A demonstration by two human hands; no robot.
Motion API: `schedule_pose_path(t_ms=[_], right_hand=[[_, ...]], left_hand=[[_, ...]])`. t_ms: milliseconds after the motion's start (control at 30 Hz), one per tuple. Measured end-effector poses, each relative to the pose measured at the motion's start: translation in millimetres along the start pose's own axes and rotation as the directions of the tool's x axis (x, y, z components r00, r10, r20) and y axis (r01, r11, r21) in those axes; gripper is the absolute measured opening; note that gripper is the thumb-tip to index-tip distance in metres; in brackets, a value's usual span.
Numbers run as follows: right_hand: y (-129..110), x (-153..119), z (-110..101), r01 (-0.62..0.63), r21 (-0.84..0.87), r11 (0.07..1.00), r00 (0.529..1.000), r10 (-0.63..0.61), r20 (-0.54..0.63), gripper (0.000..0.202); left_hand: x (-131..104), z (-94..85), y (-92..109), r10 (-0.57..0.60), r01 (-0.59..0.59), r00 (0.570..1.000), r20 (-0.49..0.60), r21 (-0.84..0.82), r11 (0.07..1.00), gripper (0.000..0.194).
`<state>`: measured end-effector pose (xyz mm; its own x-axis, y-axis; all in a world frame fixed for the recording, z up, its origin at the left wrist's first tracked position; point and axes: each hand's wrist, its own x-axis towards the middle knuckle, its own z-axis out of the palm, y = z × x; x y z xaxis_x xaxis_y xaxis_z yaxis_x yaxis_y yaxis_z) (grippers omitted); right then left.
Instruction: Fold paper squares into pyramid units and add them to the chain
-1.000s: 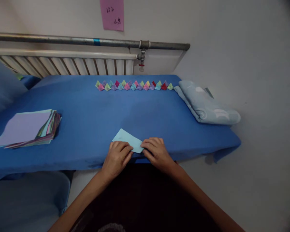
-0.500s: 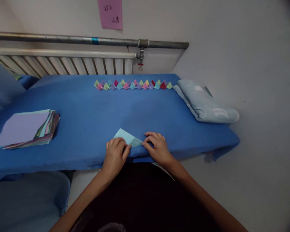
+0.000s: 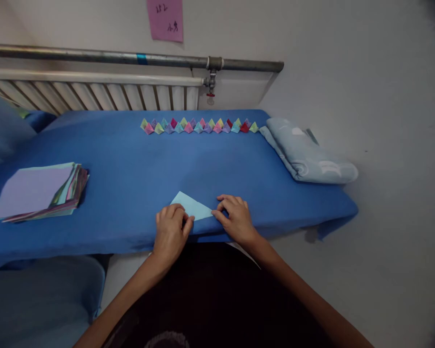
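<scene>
A light blue sheet of paper [image 3: 194, 207], folded to a pointed shape, lies near the front edge of the blue-covered table [image 3: 130, 159]. My left hand [image 3: 172, 232] rests over its left part, thumb and fingers closed on the lower edge and hiding that corner. At the paper's right tip, my right hand [image 3: 236, 217] pinches the point between thumb and forefinger, its other fingers curled above.
Small folded paper pieces in several colours [image 3: 199, 126] stand in a row at the back. A stack of coloured paper [image 3: 36, 191] lies at the left, a folded pale blanket [image 3: 308, 154] at the right. A radiator [image 3: 94, 94] is behind.
The crease and darker area on the paper's right part no longer show; its surface now looks even. My hands have barely moved, and the view has shifted slightly.
</scene>
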<state>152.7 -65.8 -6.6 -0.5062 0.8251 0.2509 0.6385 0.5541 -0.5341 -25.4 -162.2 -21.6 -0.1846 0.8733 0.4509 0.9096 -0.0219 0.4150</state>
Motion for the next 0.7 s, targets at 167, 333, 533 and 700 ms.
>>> schedule_pose_path(t_ms=[167, 333, 533, 700], right_hand=[[-7.3, 1.2, -2.3, 0.030, -0.082, 0.996, 0.996, -0.022, 0.087, 0.011], [-19.0, 5.8, -9.4, 0.052, -0.068, 0.996, 0.976, -0.037, 0.213, 0.021], [-20.6, 8.4, -20.5, -0.124, 0.084, 0.989, 0.936, 0.089, 0.339, 0.022], [-25.2, 3.1, -22.3, -0.246, 0.243, 0.938, 0.890, 0.119, 0.441, 0.023]], left_hand=[[0.4, -1.6, 4.9, 0.084, -0.084, 0.996, -0.002, 0.038, 0.996, 0.018], [0.0, -3.1, 8.6, 0.207, -0.208, 0.976, 0.062, 0.015, 0.978, 0.027], [-4.8, -6.3, 7.0, 0.230, -0.227, 0.971, 0.065, -0.046, 0.973, 0.020], [-8.4, -6.7, 5.6, 0.250, -0.248, 0.966, 0.072, -0.037, 0.968, 0.021]])
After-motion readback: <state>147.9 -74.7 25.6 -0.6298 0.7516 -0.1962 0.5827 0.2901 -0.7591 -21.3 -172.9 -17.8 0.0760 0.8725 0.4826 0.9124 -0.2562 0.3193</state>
